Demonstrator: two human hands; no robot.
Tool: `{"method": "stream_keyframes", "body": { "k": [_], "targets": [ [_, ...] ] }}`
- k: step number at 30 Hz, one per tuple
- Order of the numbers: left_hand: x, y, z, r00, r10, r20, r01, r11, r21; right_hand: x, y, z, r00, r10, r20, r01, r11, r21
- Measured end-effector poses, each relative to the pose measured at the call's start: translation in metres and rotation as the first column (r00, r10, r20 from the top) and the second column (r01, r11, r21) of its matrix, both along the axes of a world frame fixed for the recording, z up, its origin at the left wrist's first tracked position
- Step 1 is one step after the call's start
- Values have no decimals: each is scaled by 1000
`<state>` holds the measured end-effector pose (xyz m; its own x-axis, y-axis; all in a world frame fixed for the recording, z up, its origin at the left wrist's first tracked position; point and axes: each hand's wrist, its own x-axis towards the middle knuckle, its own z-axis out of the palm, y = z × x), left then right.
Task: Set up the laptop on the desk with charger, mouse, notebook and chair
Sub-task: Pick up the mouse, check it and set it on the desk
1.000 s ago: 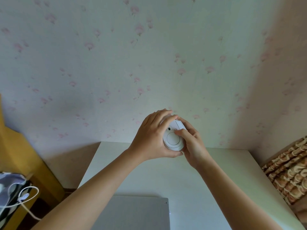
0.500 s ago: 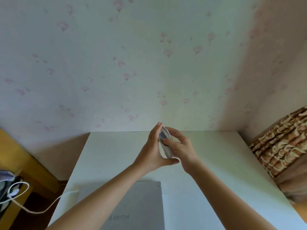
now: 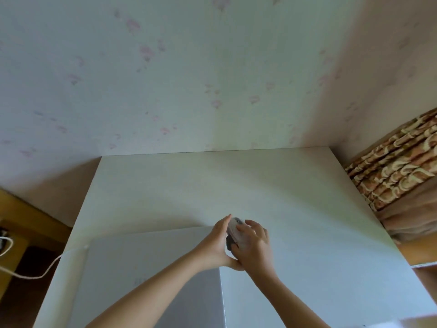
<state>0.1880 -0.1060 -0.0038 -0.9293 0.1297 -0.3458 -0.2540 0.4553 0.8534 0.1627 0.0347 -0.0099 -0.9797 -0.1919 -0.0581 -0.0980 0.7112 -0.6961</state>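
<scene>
Two hands up over the bench (image 3: 307, 209), one mouse (image 3: 233, 229) between them, held on edge above the laptop's far right corner. Left hand (image 3: 218, 242) flat-fingered against the mouse's left side, thumb under it. Right hand (image 3: 254, 245) wrapped over the top, fingers curled round it. One laptop (image 3: 151, 280), lid closed, lying near-left on the bench. One white cable (image 3: 30, 274) runs from the laptop's left edge off the bench. Patterned curtain (image 3: 397, 162) at right.
</scene>
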Motion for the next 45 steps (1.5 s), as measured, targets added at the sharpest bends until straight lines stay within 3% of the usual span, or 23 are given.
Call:
{"method": "stream_keyframes", "body": {
  "k": [6,21,25,37,45],
  "targets": [
    [12,8,-37,988,-131,80,139,984,-109,27,7,-47,997,-4,75,-8,987,161],
    [15,4,-44,954,-281,108,300,871,-389,35,15,-65,993,65,98,-82,980,182],
    [14,1,-42,954,-288,78,294,866,-403,32,16,-60,992,88,86,-108,960,257],
    [13,2,-41,948,-316,38,292,814,-502,23,24,-44,982,100,162,-144,947,288],
    [3,-11,-5,967,-180,-179,17,748,-663,-4,33,-15,982,190,13,-185,935,301]
  ]
}}
